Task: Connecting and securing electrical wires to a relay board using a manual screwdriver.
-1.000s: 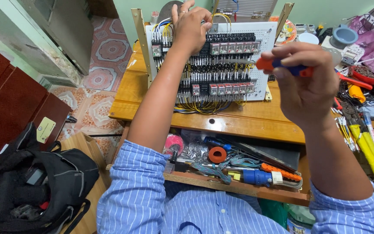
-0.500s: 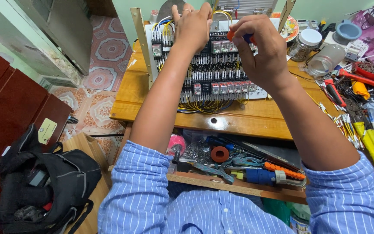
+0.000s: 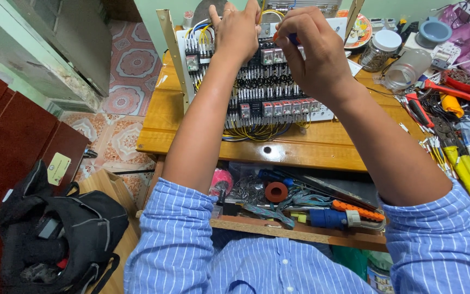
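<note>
The left hand rested against the top of the electrical control panel, fingers bent over the wiring there; whether it pinched a wire could not be told. The right hand was clenched around a screwdriver with a blue and orange handle, only a small part of it showing between the fingers, held at the panel's upper middle. The panel stood upright near the back of the wooden worktop, with yellow wires looping out at its foot. Toward the worktop's right edge lay red-handled pliers and a clear jar on its side. Below the front edge an open drawer held an orange tape roll among tools. A black bag sat on the floor at the left.
</note>
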